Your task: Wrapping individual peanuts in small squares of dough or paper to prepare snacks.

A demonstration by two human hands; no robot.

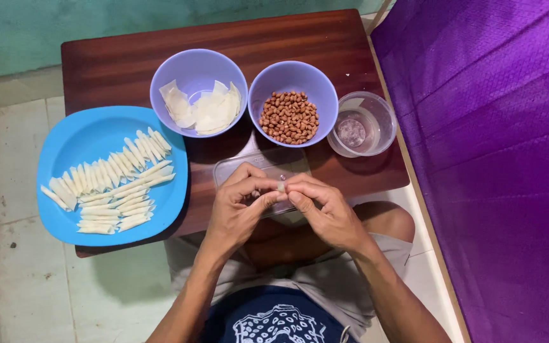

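- Fabric point(497, 159) of deep purple fills the right side, running alongside the table.
- Wooden table point(122, 63), dark brown and low, stands over a pale tiled floor point(14, 279).
- Blue plate point(84, 136) overhangs the table's left edge; rows of thin rolled pastry sticks point(112, 190) lie on it, touching one another.
- Lilac bowl of wrappers point(199, 93) holds loose pale pastry sheets.
- Lilac bowl of peanuts point(293, 105) sits just beside it, to the right.
- Clear lid point(263, 168), flat and rectangular, lies on the table under the hands.
- Clear cup point(361, 124) stands next to the peanut bowl, near the table's right edge.
- Left hand point(239, 209) has fingers curled, pinching one end of a small pastry piece point(281, 186).
- Right hand point(328, 213) is likewise curled, thumb and forefinger pinching the piece's other end above the lid.
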